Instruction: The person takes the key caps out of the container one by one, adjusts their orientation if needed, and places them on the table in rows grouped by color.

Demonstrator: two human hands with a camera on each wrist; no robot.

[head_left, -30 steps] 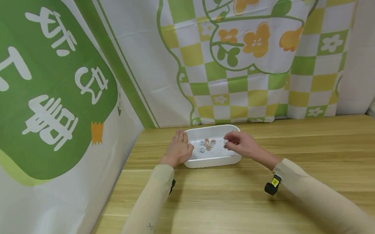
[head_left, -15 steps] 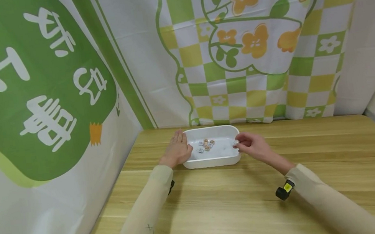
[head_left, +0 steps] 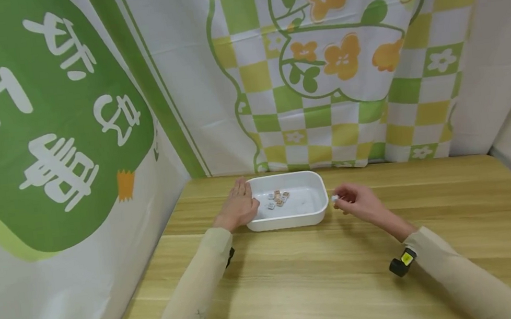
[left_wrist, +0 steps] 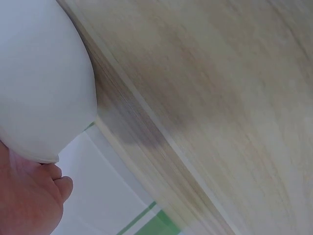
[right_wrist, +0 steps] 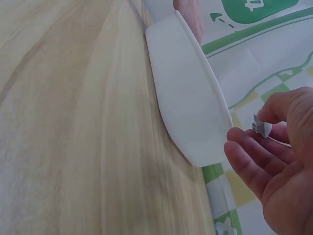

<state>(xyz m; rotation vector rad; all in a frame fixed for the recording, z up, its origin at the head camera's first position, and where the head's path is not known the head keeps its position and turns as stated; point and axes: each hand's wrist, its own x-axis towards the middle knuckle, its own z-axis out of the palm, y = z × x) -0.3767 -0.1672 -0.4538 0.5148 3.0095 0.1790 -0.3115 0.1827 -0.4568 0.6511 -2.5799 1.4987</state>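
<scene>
A white plastic box (head_left: 286,222) with rounded corners stands on the wooden table. My left hand (head_left: 236,206) rests against its left end, fingers straight along the outside and thumb by the rim. Just off the box's right end, my right hand (head_left: 360,203) pinches a small white keycap (head_left: 335,199) between thumb and fingertips. In the right wrist view the keycap (right_wrist: 261,127) shows a hollow, ridged side, and the other fingers are loosely bent below it. Several more small keycaps (head_left: 279,199), white and orange-brown, lie loosely together inside the box, left of its middle.
The wooden table (head_left: 307,280) stretches in front of the box and to its right. A patterned curtain (head_left: 326,120) hangs behind the table's back edge, and a green and white cloth (head_left: 113,197) closes off the left side.
My right hand has moved right, carrying the keycap from inside the box, over its right rim, to just outside it. My left hand stays at the box's left end.
</scene>
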